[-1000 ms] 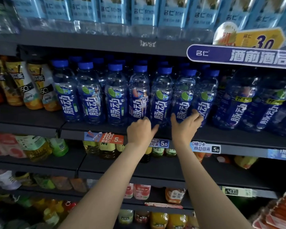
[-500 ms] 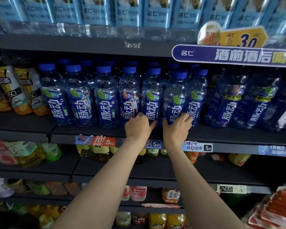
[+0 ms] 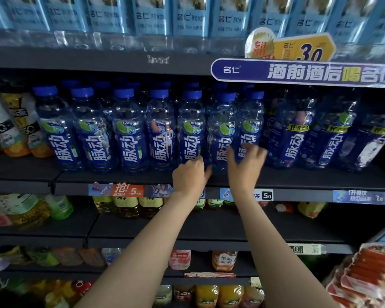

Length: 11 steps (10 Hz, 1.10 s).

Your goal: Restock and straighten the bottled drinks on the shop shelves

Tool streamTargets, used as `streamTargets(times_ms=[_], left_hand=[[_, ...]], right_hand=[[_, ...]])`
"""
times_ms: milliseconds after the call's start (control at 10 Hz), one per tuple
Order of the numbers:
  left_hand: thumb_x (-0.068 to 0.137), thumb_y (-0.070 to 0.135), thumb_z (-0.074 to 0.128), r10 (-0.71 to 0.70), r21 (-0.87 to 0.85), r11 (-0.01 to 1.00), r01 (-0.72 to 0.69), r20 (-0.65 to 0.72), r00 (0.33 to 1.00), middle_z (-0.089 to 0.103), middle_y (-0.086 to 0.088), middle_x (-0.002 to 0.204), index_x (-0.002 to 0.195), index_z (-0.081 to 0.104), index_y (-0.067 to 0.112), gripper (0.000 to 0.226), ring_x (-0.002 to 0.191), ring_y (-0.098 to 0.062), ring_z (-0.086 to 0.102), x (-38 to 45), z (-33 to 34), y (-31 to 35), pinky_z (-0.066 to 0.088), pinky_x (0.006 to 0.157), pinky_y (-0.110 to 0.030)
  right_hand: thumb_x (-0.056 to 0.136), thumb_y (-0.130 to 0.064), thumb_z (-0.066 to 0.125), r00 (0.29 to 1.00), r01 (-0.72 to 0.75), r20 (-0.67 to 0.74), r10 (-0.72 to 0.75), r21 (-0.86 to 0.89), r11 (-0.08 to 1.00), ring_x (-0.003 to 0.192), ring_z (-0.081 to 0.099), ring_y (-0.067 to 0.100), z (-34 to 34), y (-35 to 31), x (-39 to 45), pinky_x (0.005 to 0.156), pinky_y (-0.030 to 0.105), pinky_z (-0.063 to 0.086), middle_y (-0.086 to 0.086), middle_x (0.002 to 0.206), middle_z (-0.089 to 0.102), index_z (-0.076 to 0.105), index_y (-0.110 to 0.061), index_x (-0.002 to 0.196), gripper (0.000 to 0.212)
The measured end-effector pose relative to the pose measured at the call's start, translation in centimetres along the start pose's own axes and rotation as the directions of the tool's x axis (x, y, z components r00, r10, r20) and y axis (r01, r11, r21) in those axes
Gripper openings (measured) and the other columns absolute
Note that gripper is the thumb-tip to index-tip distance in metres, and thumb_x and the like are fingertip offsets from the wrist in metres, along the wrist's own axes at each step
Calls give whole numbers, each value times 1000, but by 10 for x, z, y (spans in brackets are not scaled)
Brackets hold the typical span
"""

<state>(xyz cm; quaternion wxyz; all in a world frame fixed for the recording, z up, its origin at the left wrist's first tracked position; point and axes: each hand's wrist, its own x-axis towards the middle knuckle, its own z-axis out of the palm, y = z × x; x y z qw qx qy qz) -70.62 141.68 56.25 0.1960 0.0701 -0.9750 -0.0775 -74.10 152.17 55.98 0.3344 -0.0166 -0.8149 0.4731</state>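
Both hands were raised to the middle shelf [image 3: 120,177], where a front row of blue-capped bottles [image 3: 129,132] stood upright, side by side, with further rows behind. The left hand [image 3: 190,176] was at the base of the fifth bottle from the left [image 3: 191,130], fingers curled against its lower part and thumb extended to the right toward the neighbouring bottle; whether the fingers actually gripped the bottle could not be determined. The right hand [image 3: 246,165] was spread wide, fingers loosely extended and motion-blurred, in front of the lower label of the seventh bottle [image 3: 251,127]; contact could not be confirmed. The sixth bottle [image 3: 222,134] stood between the two hands. To the right stood larger blue bottles [image 3: 296,134] of the same brand. Price tags [image 3: 266,195] ran along the shelf edge. A blue promotional sign [image 3: 305,72] hung from the shelf above.
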Motion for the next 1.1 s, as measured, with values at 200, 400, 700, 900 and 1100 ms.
streamTargets(times_ms=[200,400,700,900,1100], left_hand=[[95,46,42,9,-1,1000,-9,24,1000,66,-7,96,99,55,11,38,89,-28,63,2,4,13,37,60,-29],[95,44,44,-17,-39,999,17,16,1000,66,-8,97,100,54,9,37,91,-28,63,7,5,20,37,60,-30],[96,43,43,-33,-47,998,33,2,999,66,-9,99,101,53,9,36,92,-29,63,6,7,21,37,62,-31],[96,42,42,-18,-55,998,20,24,1000,65,-9,100,103,52,9,35,93,-30,62,6,7,17,37,63,-31],[96,35,43,40,-154,988,-35,33,999,66,-8,99,123,45,9,37,92,-29,63,-3,4,6,44,66,-34]], right_hand=[[81,-24,71,944,-196,234,233,-171,966,128,35,35,-5,18,30,102,40,34,20,140,34,21,0,141,82],[78,-22,74,926,-193,296,232,-156,969,120,47,33,-10,25,38,96,40,41,19,129,48,36,1,124,64],[77,-21,75,924,-190,310,224,-138,972,120,47,33,-17,25,36,96,39,41,19,129,48,36,1,125,66],[77,-22,74,907,-229,327,264,-143,963,126,38,36,-16,25,33,103,43,34,21,137,38,26,-1,137,79],[81,-19,70,973,-95,197,117,-117,989,123,35,37,-27,6,18,101,40,33,21,137,32,26,1,138,74]])
